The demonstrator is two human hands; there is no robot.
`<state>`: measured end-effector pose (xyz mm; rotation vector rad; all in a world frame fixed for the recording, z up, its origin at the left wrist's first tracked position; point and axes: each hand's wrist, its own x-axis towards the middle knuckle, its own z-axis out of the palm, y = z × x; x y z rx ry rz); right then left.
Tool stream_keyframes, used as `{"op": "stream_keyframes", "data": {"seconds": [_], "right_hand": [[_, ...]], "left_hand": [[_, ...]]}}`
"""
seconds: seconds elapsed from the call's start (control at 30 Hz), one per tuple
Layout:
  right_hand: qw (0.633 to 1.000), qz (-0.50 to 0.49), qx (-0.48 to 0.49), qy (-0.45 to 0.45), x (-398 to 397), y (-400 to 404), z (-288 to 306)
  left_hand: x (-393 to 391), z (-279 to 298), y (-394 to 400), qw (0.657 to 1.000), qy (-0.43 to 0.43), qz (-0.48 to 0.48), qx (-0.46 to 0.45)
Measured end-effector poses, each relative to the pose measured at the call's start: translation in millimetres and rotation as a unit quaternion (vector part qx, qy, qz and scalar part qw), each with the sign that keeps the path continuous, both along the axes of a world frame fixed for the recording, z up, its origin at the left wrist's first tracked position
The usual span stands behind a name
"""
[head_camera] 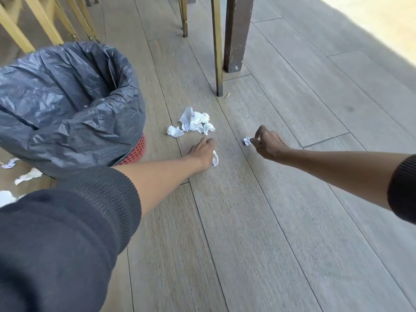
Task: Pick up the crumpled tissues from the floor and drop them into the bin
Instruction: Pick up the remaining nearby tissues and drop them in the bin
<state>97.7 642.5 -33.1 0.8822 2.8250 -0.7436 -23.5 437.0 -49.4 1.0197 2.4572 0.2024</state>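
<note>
A red mesh bin (pixel 137 152) lined with a dark grey bag (pixel 67 97) stands at the left. Two crumpled white tissues lie on the wooden floor right of it: a large one (pixel 195 121) and a small one (pixel 174 131). My left hand (pixel 202 152) is stretched out just below them, fingers curled, with a white tissue (pixel 215 158) showing under its palm. My right hand (pixel 266 141) pinches a small tissue ball (pixel 247 141) between its fingertips, just above the floor.
More tissues lie left of the bin, one (pixel 9 163) near the edge and one (pixel 28 176) below it. A dark table leg (pixel 236 34) and gold chair legs (pixel 218 48) stand beyond the tissues. Open floor extends to the right.
</note>
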Motion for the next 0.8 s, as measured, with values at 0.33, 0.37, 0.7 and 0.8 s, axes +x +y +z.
{"op": "stream_keyframes", "data": {"seconds": [0.33, 0.37, 0.7, 0.8], "right_hand": [[0.999, 0.005, -0.005, -0.037, -10.5, 1.4, -11.9], [0.999, 0.011, -0.003, -0.037, -12.8, -1.1, -11.7], [0.992, -0.001, -0.006, -0.123, -21.1, -39.1, -9.6], [0.99, 0.042, -0.014, -0.136, -14.9, -46.3, -1.7]], "left_hand": [[13.6, -1.7, -19.3, 1.0, -0.028, -0.006, -0.004], [14.0, 0.8, -23.1, 1.0, -0.031, -0.005, 0.0], [9.7, 38.1, -53.0, 0.992, -0.077, -0.081, -0.049], [7.7, 50.0, -62.9, 0.989, -0.089, -0.102, -0.063]]}}
